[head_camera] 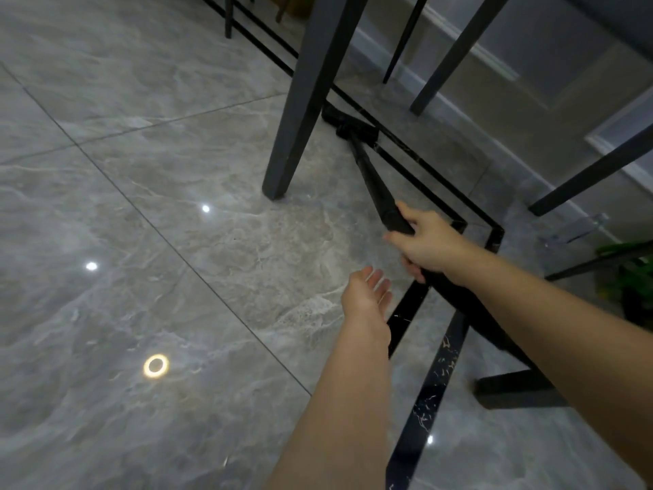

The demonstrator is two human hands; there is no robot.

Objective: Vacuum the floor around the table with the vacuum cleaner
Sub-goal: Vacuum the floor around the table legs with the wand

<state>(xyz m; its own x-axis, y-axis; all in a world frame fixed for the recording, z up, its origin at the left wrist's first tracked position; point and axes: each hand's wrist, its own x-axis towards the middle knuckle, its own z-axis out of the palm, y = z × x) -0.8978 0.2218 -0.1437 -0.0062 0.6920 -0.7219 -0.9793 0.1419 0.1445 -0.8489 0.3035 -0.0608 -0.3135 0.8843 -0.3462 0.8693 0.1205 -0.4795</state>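
Note:
A black vacuum cleaner runs from my right hand [429,247] down to the floor. Its tube [371,178] slants up and left, and its flat head [348,123] lies on the grey tiles just behind a thick dark table leg [304,100]. My right hand grips the upper tube, with the fingers curled round it. The vacuum's body is mostly hidden under my right forearm. To the left of the tube my left hand [367,291] hovers with straight, relaxed fingers and holds nothing.
Glossy grey marble floor [141,206] spreads to the left, crossed by black inlay strips [434,383]. Slim dark chair legs [456,54] stand at the upper right by a pale wall skirting. A green plant [625,274] sits at the right edge.

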